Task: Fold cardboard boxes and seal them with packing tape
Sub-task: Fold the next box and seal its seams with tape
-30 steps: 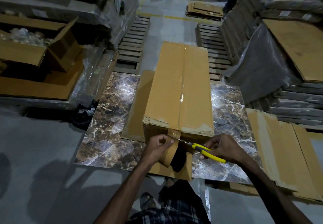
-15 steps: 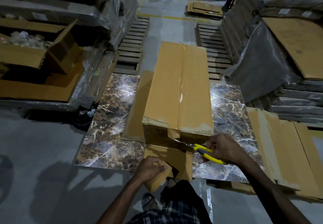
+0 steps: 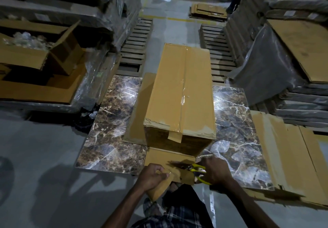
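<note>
Gripping tape roll point(image 3: 159, 190) in left hand point(image 3: 152, 176); right hand point(image 3: 215, 171) curled round yellow scissors point(image 3: 197, 167). Taped box point(image 3: 170, 89) lies dead ahead on marble slab point(image 3: 113, 121), long axis running away from both hands, near end just beyond them; right hand slightly nearer.

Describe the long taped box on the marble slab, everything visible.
The box is long, brown corrugated cardboard, closed, one short end toward the camera. Glossy tape runs along its top centre seam; a brown tail hangs over the near end. The near top edge looks scuffed pale. It sits on a flat cardboard sheet over the marble slab. Neither left hand nor right hand touches it.
</note>
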`<state>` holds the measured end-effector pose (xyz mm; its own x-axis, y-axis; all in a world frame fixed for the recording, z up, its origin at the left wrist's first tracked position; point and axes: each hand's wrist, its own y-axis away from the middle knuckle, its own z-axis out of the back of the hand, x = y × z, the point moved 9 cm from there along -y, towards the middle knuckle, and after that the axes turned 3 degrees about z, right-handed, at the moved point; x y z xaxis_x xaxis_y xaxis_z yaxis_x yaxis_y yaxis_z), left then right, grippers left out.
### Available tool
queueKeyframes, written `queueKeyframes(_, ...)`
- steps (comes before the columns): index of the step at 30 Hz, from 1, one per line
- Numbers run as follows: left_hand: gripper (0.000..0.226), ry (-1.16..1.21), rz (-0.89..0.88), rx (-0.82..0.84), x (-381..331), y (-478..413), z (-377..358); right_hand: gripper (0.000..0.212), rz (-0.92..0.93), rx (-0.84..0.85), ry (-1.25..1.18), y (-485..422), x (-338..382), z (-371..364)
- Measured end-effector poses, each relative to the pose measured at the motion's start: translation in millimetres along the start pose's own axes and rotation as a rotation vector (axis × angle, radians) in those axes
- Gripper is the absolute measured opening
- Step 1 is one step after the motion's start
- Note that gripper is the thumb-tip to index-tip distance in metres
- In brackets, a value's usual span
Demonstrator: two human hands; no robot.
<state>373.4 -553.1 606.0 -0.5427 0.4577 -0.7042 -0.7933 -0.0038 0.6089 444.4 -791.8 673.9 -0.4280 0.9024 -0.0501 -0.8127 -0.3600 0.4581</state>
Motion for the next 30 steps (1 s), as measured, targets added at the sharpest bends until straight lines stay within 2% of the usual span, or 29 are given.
queueKeyframes(3, 0.025, -0.012, 0.000, -0.016, 4, 3, 2, 0.049, -0.060, 0.025, -0.151, 2, -38, -18)
queueKeyframes(6, 0.021, -0.007, -0.007, -0.034, 5, 6, 2, 0.042, -0.169, -0.063, -0.241, 1, -95, -43)
queueKeyframes(9, 0.023, -0.009, -0.006, -0.029, 6, 8, 2, 0.031, -0.232, -0.099, -0.191, 3, -128, -53)
queueKeyframes(12, 0.025, -0.016, -0.004, -0.012, 5, 8, -1, 0.035, -0.211, -0.062, -0.177, -3, -136, -61)
queueKeyframes(14, 0.024, -0.013, -0.009, -0.015, 2, 9, 0, 0.030, -0.283, -0.067, -0.141, -7, -144, -55)
queueKeyframes(16, 0.022, -0.005, -0.017, -0.026, -3, 11, 1, 0.026, -0.381, -0.266, -0.219, -5, -146, -21)
queueKeyframes(18, 0.021, 0.003, -0.026, -0.046, -9, 13, 4, 0.023, -0.403, -0.615, -0.430, 11, -133, 39)
queueKeyframes(20, 0.020, 0.023, -0.036, -0.074, -15, 16, 6, 0.018, -0.285, -0.951, -0.622, 30, -107, 101)
queueKeyframes(22, 0.019, 0.069, -0.043, -0.090, -19, 17, 8, 0.018, -0.073, -1.106, -0.699, 37, -70, 153)
queueKeyframes(24, 0.018, 0.125, -0.044, -0.102, -22, 17, 9, 0.026, 0.151, -1.064, -0.667, 26, -28, 186)
queueKeyframes(26, 0.017, 0.166, -0.037, -0.111, -25, 15, 11, 0.040, 0.287, -0.892, -0.568, 1, 10, 193)
queueKeyframes(28, 0.019, 0.186, -0.035, -0.126, -29, 15, 13, 0.044, 0.330, -0.751, -0.474, -24, 33, 183)
queueKeyframes(30, 0.019, 0.194, -0.037, -0.143, -32, 16, 15, 0.042, 0.338, -0.738, -0.410, -35, 44, 173)
